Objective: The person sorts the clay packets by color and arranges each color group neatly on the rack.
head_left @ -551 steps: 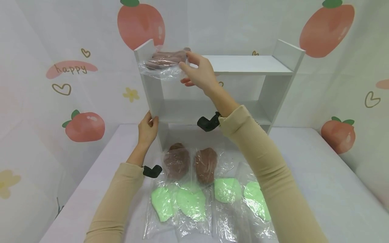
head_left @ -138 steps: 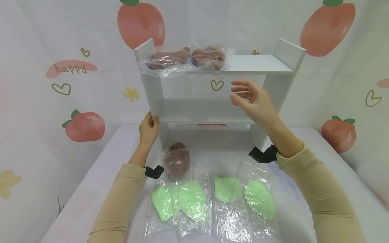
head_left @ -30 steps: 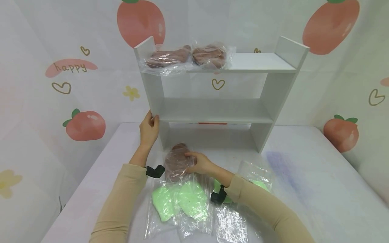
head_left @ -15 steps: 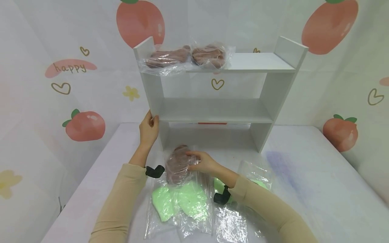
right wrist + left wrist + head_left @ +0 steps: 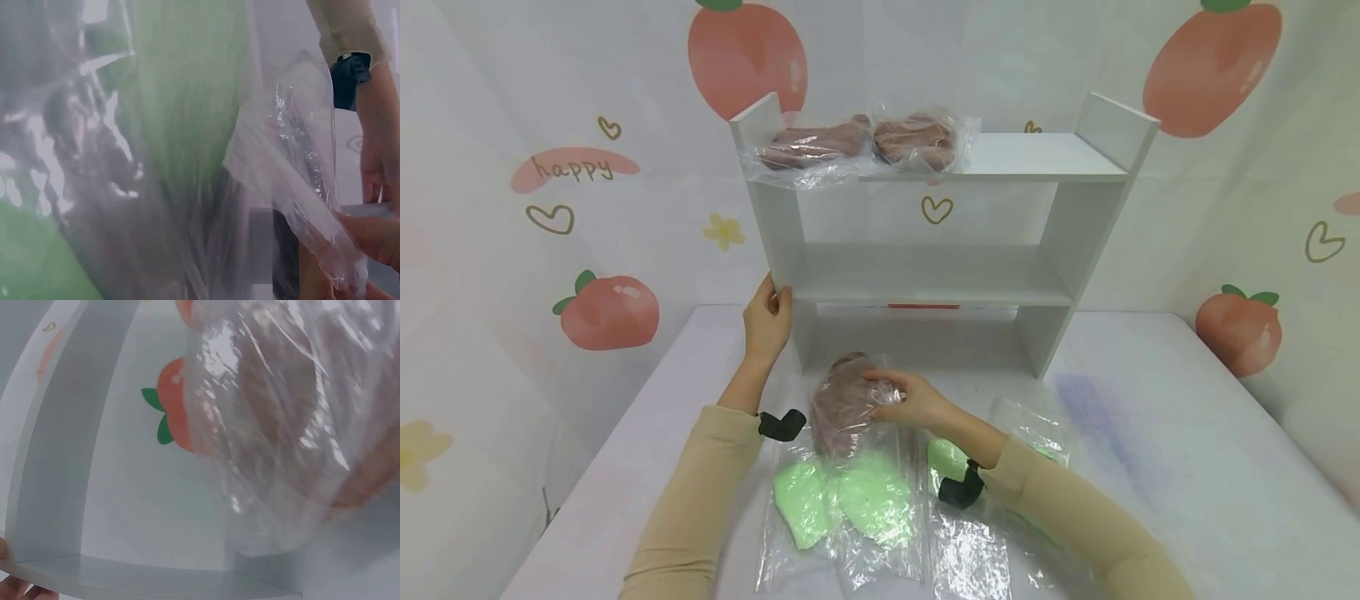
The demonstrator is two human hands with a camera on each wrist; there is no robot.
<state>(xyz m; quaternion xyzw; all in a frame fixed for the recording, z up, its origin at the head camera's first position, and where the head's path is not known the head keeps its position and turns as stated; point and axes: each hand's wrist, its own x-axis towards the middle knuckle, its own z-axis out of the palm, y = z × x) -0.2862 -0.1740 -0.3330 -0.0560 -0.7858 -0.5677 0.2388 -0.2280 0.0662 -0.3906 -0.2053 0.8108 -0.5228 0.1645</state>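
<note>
My left hand (image 5: 767, 327) grips the left side panel of a white shelf (image 5: 781, 225) at about mid height. At the table, in front of the shelf's lower left, my right hand (image 5: 917, 402) pinches the right edge of a clear plastic bag (image 5: 844, 408) with a brown lump inside. The bag looks lifted and tilted: in the left wrist view the bag (image 5: 275, 419) fills the right side, close to the camera. The right wrist view shows the thumb (image 5: 375, 240) against the crinkled film. Two more brown bagged lumps (image 5: 816, 143) lie side by side on the top shelf.
Several clear bags with flat pale green pieces (image 5: 801, 504) lie in a row on the table near me. My right forearm covers part of the right-hand green bags (image 5: 946, 460). A printed cloth with fruit pictures (image 5: 610, 312) hangs behind the shelf.
Over the last second my right hand has moved slightly right with the brown bag. Earlier, the second brown bag came to rest on the top shelf. My left hand has stayed on the panel.
</note>
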